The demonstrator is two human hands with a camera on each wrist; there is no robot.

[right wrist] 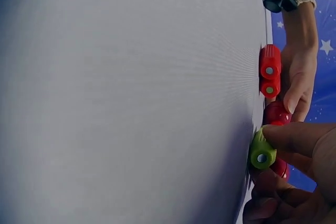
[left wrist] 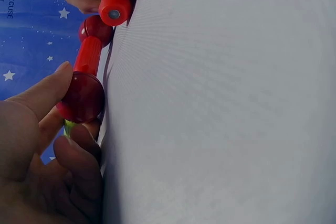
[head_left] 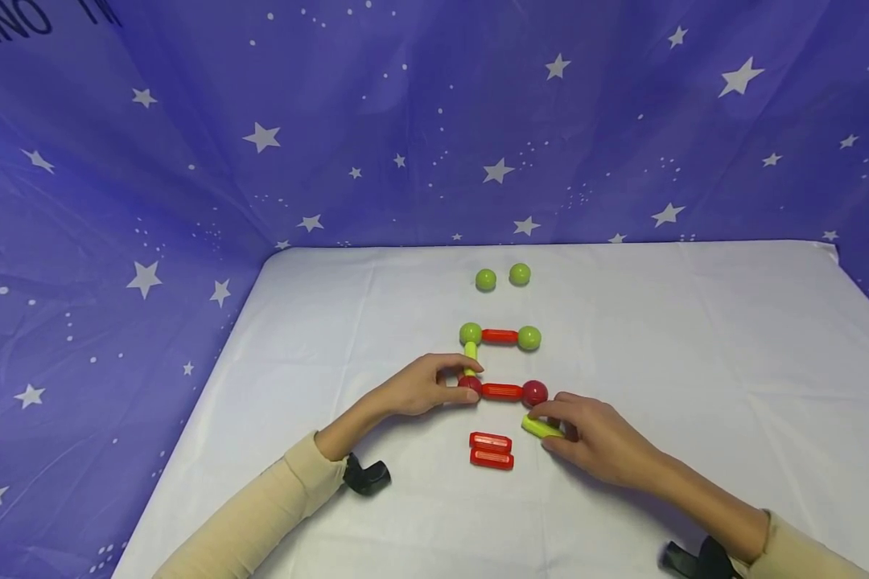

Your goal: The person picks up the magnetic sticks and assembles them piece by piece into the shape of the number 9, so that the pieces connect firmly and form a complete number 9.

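I'm seeing the left hand (head_left: 426, 384) pinching a red ball (left wrist: 83, 98), the right hand (head_left: 592, 434) pinching a lime rod (head_left: 541, 427). White cloth (head_left: 695, 338) is stretching wide toward both side edges.

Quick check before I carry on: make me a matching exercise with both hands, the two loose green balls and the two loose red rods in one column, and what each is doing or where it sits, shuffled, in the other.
1. Left hand
2. Right hand
3. Loose green balls
4. Loose red rods

A. Pinching a yellow-green rod
B. Side by side, on the person's side of the joined pieces
C. Gripping a dark red ball
D. Beyond the joined pieces, nearer the starry backdrop

Pairs: 1-C, 2-A, 3-D, 4-B
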